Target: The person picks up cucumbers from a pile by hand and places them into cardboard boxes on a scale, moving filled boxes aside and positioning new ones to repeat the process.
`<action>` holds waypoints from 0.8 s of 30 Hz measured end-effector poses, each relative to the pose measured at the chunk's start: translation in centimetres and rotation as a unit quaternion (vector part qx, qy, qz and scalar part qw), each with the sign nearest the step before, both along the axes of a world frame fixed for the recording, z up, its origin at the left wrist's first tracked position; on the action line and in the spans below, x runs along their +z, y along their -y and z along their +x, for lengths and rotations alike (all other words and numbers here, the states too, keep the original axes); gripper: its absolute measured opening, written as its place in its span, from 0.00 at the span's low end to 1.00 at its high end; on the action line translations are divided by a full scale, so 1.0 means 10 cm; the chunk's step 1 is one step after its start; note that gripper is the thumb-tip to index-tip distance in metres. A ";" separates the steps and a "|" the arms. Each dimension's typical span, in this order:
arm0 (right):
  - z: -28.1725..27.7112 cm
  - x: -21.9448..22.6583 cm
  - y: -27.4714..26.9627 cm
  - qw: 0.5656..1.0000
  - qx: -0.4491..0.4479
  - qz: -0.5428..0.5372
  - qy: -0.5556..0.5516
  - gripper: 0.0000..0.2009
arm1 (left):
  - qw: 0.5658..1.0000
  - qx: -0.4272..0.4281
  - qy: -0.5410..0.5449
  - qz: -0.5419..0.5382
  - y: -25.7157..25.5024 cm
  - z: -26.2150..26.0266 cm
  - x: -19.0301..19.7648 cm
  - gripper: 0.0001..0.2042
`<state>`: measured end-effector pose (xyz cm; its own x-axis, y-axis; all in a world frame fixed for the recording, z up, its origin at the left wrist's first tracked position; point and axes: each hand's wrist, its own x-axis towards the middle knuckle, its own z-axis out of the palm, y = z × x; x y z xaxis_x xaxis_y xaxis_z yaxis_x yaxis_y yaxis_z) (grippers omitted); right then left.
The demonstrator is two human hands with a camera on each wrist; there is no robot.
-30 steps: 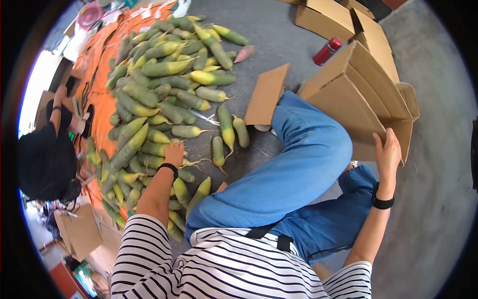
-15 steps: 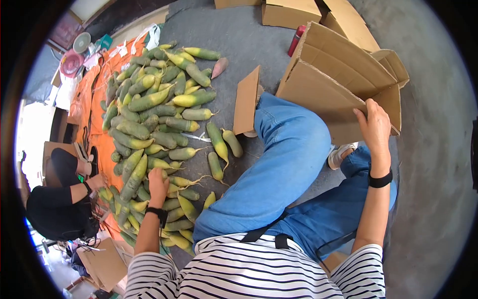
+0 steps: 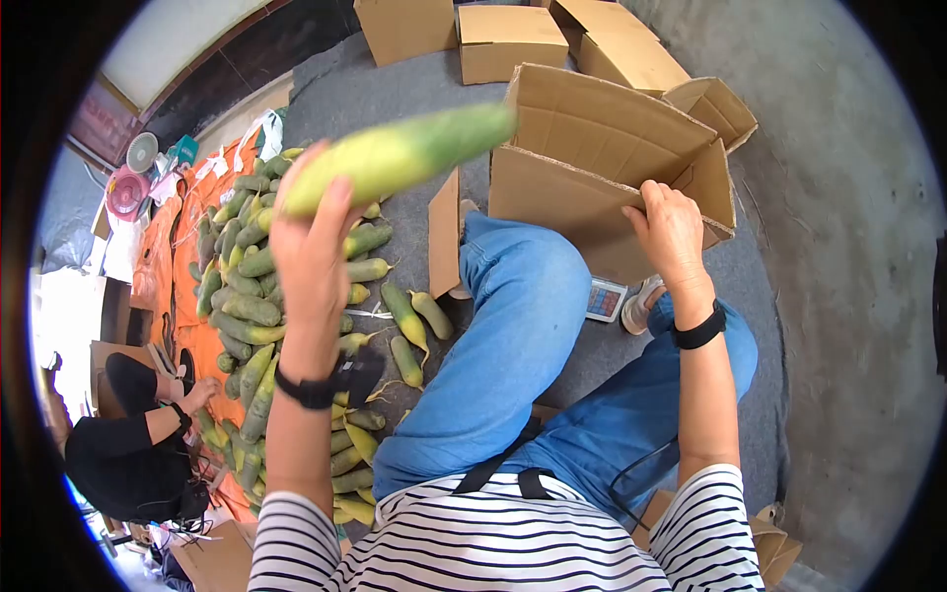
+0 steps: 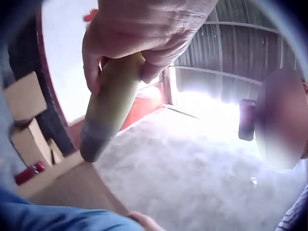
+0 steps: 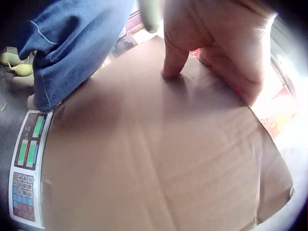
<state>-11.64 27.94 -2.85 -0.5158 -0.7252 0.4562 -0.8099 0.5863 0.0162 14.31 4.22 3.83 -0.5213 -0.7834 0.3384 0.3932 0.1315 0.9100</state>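
My left hand (image 3: 308, 257) is raised and grips a green radish (image 3: 414, 153) by its yellow end. The radish's darker green end points at the open cardboard box (image 3: 562, 197). Thumb and fingers wrap the radish (image 4: 113, 96) from both sides in the left wrist view, its far end overlapping the box's edge. At the box's near right rim, my right hand (image 3: 674, 232) pinches the top edge, thumb on the outer face. The right wrist view shows the thumb against the cardboard wall (image 5: 144, 130), fingers going over the edge. A pile of green radishes (image 3: 242, 306) lies to the left.
The box stands by a digital scale (image 3: 604, 299), beyond my bent knee (image 3: 533, 286). More cardboard boxes (image 3: 513, 44) stand behind. An orange sheet (image 3: 163, 257) lies under the pile. Another person (image 3: 128, 454) sits at the far left. A grey wall (image 3: 848, 247) rises at right.
My left hand has lifted a green radish from the pile and swung it up toward the box. The right hand stays on the box's rim. The head view has shifted to the right.
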 end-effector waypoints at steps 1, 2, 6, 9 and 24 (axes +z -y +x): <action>0.00 0.00 0.00 1.000 0.003 -0.006 -0.002 0.13 | 0.998 -0.043 -0.049 -0.001 -0.05 -0.26 0.11 0.24; 0.01 0.00 0.00 1.000 0.004 -0.006 -0.002 0.13 | 0.997 -0.060 -0.054 0.000 -0.09 -0.51 0.15 0.23; 0.02 0.01 0.00 1.000 0.000 0.002 0.004 0.13 | 0.990 -0.135 0.013 -0.028 -0.09 -1.26 -0.13 0.19; 0.00 0.01 0.00 1.000 0.006 0.012 0.004 0.12 | 0.991 -0.096 0.055 -0.075 0.08 -1.21 -0.54 0.16; 0.05 0.05 0.08 1.000 0.000 0.025 0.012 0.13 | 0.780 0.008 0.625 0.009 0.72 1.39 -4.02 0.24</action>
